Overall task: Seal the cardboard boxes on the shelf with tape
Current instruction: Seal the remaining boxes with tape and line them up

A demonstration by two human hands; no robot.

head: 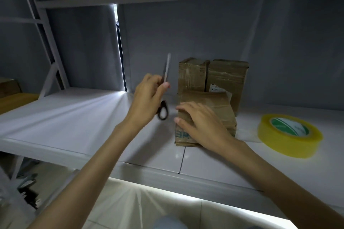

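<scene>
From the head view, a white shelf runs across the scene with three cardboard boxes grouped right of centre. Two stand upright at the far side, touching each other: the far left box and the far right box, both showing glossy tape on their faces. The near box sits in front of them, close to the shelf's near edge, with a strip of tape visible across its top.

The right hand rests on the near box, fingers spread flat over its top and left edge, pressing rather than gripping. The left hand is raised just left of the boxes, its fingers curled round a pair of scissors at mid-length; the blades point up and appear together, and the black handle loops hang below the hand. The roll of yellow tape lies flat on the shelf to the right, well apart from both hands, and no loose strip running from it to the box can be made out.

The step in hand looks like finishing the near box: smoothing tape down after a cut. The next move probably calls for setting the scissors aside or shifting them to a working grip, then reaching right for the roll if another seam needs covering.
</scene>
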